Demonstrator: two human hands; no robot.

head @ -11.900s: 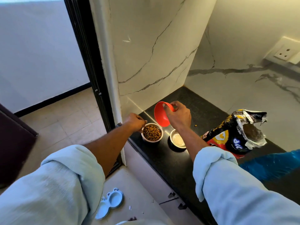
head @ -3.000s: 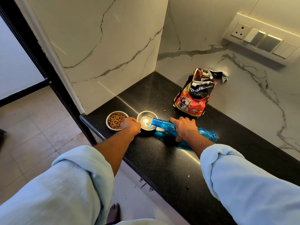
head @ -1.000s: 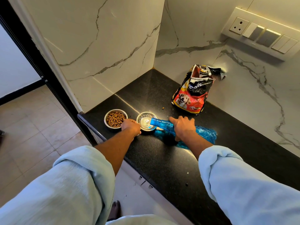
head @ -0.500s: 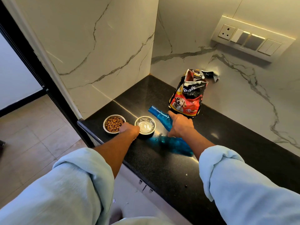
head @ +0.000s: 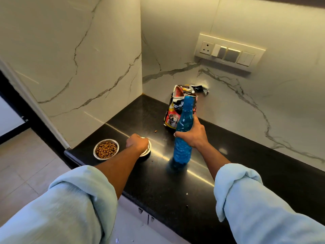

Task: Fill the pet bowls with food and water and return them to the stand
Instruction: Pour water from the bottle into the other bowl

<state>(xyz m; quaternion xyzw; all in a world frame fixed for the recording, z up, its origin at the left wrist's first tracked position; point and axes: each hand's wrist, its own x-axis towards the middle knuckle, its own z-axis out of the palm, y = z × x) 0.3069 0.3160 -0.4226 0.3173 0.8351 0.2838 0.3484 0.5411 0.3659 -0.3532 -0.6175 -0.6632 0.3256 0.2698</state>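
Two small steel bowls stand near the left end of the black counter (head: 246, 166). The left bowl (head: 106, 148) is full of brown kibble. My left hand (head: 137, 143) covers most of the second bowl (head: 148, 150), fingers curled over its rim; what is inside it is hidden. My right hand (head: 192, 135) grips a blue plastic bottle (head: 183, 127) around its middle. The bottle is upright, its open neck up, and its base sits at or just above the counter to the right of the bowls.
An opened dog food bag (head: 179, 106) leans against the marble wall behind the bottle. A few kibble pieces (head: 155, 131) lie loose on the counter. A socket and switch panel (head: 228, 53) is on the right wall. Tiled floor lies beyond the counter's left edge.
My right hand has swung the blue bottle from lying tipped over the second bowl to upright on the counter. My left hand stays on that bowl.
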